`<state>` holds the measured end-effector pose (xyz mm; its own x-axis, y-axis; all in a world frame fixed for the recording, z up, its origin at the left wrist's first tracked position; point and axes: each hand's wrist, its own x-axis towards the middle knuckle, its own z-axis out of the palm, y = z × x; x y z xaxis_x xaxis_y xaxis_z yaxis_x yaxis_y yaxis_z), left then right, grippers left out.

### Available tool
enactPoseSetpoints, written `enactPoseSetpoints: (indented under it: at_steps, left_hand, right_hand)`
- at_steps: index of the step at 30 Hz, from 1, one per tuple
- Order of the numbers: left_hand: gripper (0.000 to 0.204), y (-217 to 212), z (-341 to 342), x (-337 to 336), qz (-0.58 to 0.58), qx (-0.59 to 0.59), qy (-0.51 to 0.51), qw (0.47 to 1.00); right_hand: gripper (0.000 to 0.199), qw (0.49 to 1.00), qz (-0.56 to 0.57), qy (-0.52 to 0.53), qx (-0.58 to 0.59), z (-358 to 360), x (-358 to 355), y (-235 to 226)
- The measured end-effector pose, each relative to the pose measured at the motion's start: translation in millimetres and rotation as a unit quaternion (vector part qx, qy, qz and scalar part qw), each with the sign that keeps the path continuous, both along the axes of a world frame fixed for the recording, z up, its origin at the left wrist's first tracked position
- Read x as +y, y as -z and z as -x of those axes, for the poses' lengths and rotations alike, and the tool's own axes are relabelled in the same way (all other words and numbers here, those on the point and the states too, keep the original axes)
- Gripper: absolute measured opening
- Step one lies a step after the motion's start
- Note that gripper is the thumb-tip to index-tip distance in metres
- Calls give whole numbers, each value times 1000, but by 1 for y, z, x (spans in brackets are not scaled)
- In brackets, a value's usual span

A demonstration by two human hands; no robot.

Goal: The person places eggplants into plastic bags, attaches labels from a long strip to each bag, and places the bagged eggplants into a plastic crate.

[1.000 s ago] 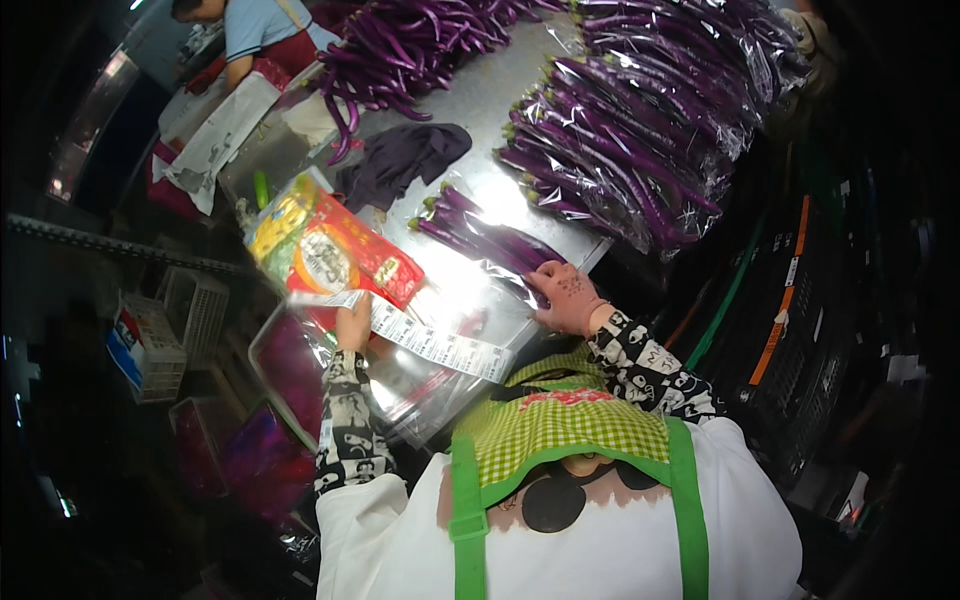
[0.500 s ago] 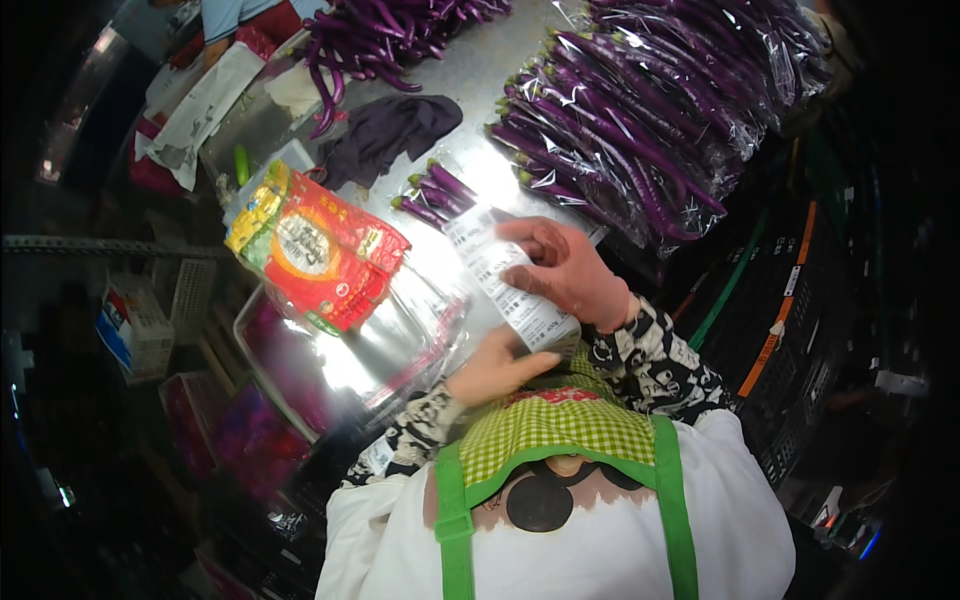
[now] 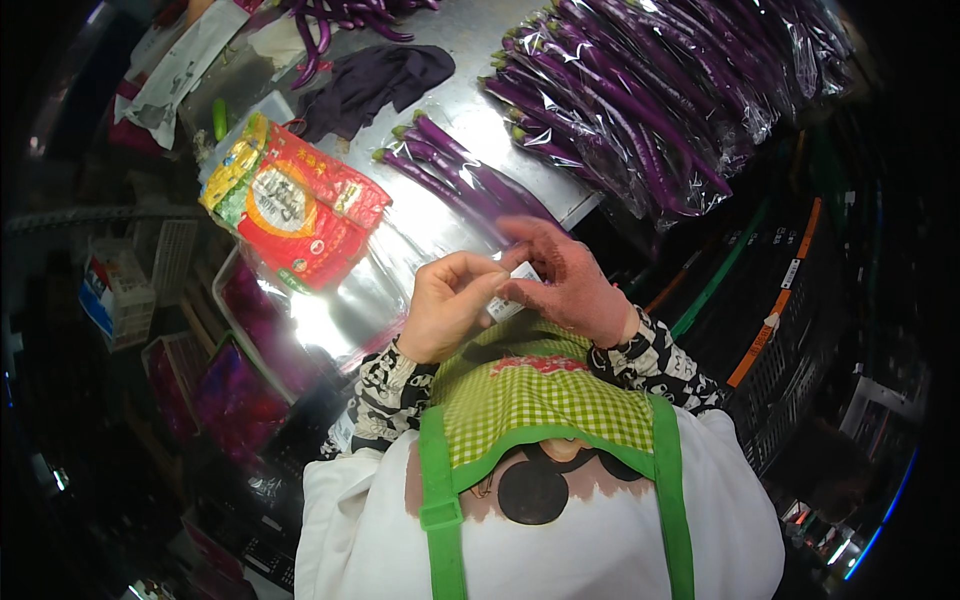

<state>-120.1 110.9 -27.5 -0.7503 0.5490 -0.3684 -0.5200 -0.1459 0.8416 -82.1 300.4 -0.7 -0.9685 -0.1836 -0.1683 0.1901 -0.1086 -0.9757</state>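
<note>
Bagged purple eggplants point(image 3: 470, 175) and red packet point(image 3: 300, 205) lie beyond hands. L hand point(image 3: 450, 305) and R hand point(image 3: 565, 285) both pinch white label point(image 3: 510, 300), now raised off table, closer to chest.

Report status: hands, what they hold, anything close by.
Left hand and right hand together, pinching a small white label at chest height. Bagged purple eggplants lie just beyond on the steel table. Nothing between.

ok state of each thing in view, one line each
left hand: pinching the label
right hand: pinching the label too
label: small, white, held between both hands
loose eggplants: lying on clear film
bagged eggplants: wrapped, piled
red bag: lying flat
dark cloth: crumpled
</note>
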Motion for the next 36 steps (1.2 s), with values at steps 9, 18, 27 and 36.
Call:
enactPoseSetpoints:
  at_steps: [9,18,27,36]
  left_hand:
    - [21,12,15,-23,-112,-131,90,981]
    - [15,3,18,-21,-23,-104,127,986]
    - [15,14,13,-18,-80,-163,143,973]
    - [14,38,-2,-4,-88,-205,97,970]
  right_hand:
    - [39,990,-122,-30,64,-3,6,3]
    - [36,959,-240,-59,139,1,9,-7]
    - [31,963,-191,-103,162,5,14,-1]
    - [21,911,-310,-131,240,4,22,18]
